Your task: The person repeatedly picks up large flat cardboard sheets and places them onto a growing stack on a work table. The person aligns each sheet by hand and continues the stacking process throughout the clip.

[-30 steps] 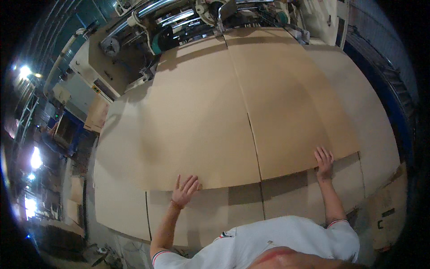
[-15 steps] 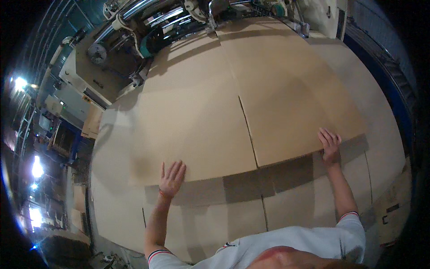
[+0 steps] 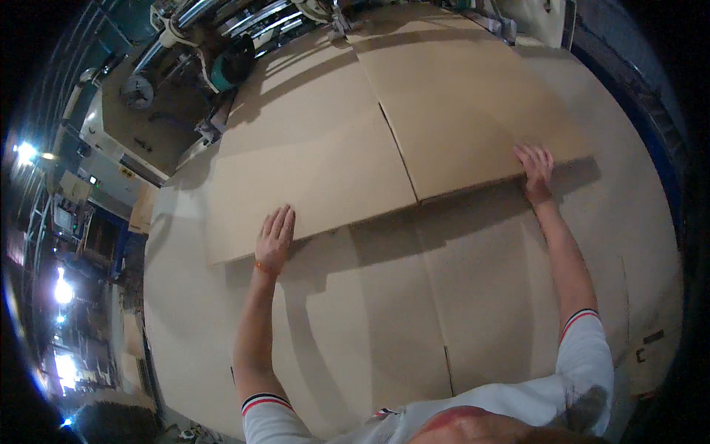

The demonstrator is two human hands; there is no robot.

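A large brown cardboard sheet [image 3: 310, 163] with a slot and crease down its middle stretches away from me. Its near edge casts a shadow on another pale cardboard sheet [image 3: 333, 318] beneath. On the left part of that edge lies my left hand [image 3: 275, 238], fingers stretched flat on top. My right hand [image 3: 537, 172] grips the edge at the right, fingers over the top and thumb out of sight below. The sheet's far end reaches under a machine with metal rollers [image 3: 270, 18].
A grey machine housing [image 3: 140, 118] with a round dial stands at the far left, a light machine panel [image 3: 536, 22] at the far right. A dark blue rail [image 3: 636, 111] runs along the right side. Bright lamps shine at the left.
Both hands and the brown cardboard sheet have moved away from me toward the machine. More of the pale sheet beneath now shows.
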